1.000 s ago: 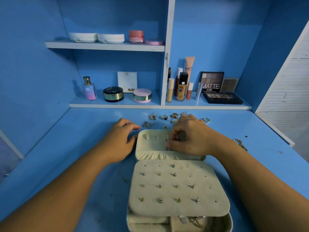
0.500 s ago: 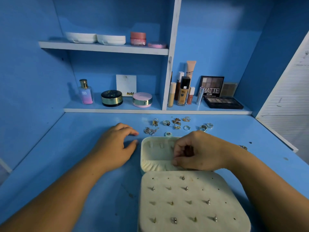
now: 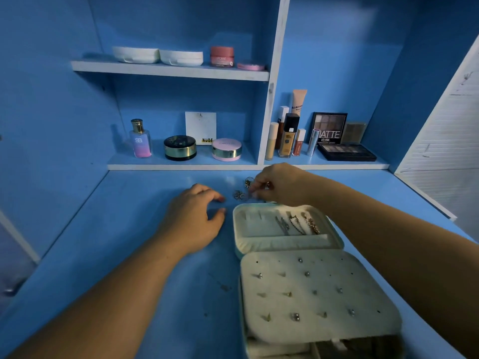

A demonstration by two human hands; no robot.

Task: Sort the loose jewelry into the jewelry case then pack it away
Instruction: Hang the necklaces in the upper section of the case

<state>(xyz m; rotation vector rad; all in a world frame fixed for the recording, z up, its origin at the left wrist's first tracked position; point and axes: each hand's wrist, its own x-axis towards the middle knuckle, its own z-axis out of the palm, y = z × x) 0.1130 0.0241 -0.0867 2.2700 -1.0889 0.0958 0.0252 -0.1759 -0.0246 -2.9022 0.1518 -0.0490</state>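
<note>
Only the head cam here, looking down at a blue desk [image 3: 145, 255] with shelves behind it.

The jewelry case [image 3: 334, 244] lies open right of centre, close to the near edge. Its lid lies flat on the far side with a few chains [image 3: 298, 225] hanging inside. On the near side is a cream panel dotted with earring studs [image 3: 307, 274].

The loose jewelry [image 3: 239, 195] is a little pile of rings and bits on the desk, just beyond the far edge of the case and a touch to its left.

The right hand [image 3: 281, 186] is stretched over the far rim of the case and sits right in that pile. Its fingers are curled with the tips bunched together, and there's a glint between thumb and fingers. It's blurry there, so I'd say it's probably pinching a small piece rather than swear to it.

The left hand [image 3: 197, 218] rests palm down on the desk just left of the case. Its fingers are relaxed and a bit spread, with nothing in them.

On the far lower shelf, left to right, are a perfume bottle [image 3: 141, 139], a black compact [image 3: 180, 148], a pink compact [image 3: 226, 149], a foundation bottle [image 3: 287, 137] and a MATTE palette [image 3: 329, 128]. A pink jar [image 3: 222, 56] is on the upper shelf.
</note>
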